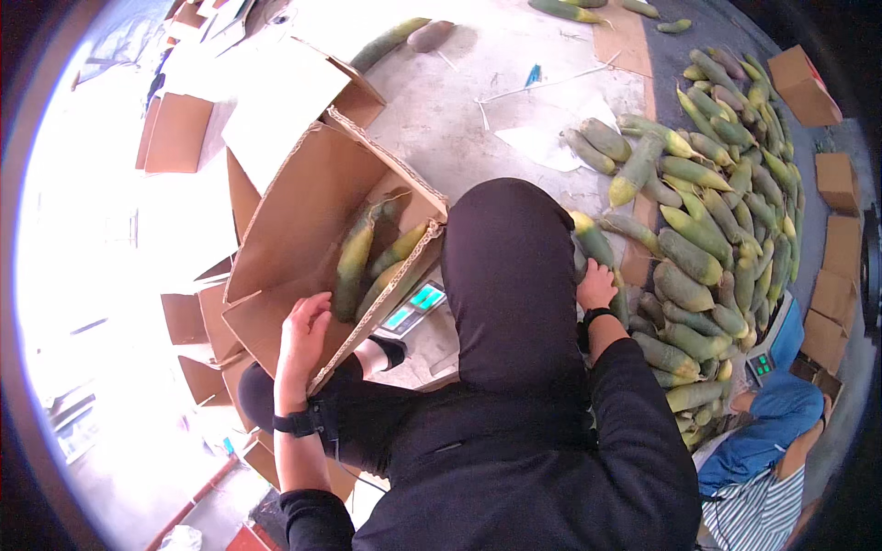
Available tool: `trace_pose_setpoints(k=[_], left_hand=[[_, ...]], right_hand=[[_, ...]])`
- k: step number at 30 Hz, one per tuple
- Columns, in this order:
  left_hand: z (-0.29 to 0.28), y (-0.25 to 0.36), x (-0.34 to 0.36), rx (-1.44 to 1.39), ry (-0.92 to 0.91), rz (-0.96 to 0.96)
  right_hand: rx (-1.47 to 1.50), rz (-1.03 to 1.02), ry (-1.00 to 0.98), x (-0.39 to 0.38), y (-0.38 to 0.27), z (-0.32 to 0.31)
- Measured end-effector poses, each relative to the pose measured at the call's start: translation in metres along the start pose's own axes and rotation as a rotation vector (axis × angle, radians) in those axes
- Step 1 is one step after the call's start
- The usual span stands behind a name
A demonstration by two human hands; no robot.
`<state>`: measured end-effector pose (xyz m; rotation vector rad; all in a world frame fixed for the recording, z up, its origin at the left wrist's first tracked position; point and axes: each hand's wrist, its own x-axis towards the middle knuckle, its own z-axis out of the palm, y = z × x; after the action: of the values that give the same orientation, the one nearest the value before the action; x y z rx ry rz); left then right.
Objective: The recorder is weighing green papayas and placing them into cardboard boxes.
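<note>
My left hand (307, 331), fingers loosely bent and apart, is at the near left edge of an open cardboard box (274, 220), holding nothing. Several green radishes (355, 260) lie inside. A scale display (413, 306) shows just past the box's right edge, beside my dark-clad leg (505, 275). My right hand (595, 287) reaches right of that leg, fingers curled on a green radish (593, 234) with yellowish tip at the edge of a large pile of radishes (689, 257). Part of that radish is hidden by my hand and leg.
Cardboard boxes stand left (175, 133) and far right (795, 83). A person in blue trousers (763, 432) sits at lower right near a second scale (761, 363). Loose radishes (390, 41), white paper (542, 138) and a thin white strip (501, 99) lie on the floor ahead.
</note>
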<state>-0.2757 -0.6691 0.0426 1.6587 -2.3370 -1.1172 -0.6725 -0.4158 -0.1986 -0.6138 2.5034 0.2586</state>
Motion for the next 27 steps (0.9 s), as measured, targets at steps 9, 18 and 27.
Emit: trace_pose_setpoints(k=[9,18,27], left_hand=[[-0.004,0.011,-0.001,-0.003,0.007,0.017],[-0.013,0.016,-0.005,-0.102,0.076,0.113],[-0.024,0.013,-0.005,-0.407,0.289,0.137]], right_hand=[[-0.005,-0.022,-0.068,-0.005,0.003,-0.014],[0.509,-0.177,0.455,0.011,0.019,-0.106],[1.467,-0.799,0.594,-0.059,-0.082,-0.319]])
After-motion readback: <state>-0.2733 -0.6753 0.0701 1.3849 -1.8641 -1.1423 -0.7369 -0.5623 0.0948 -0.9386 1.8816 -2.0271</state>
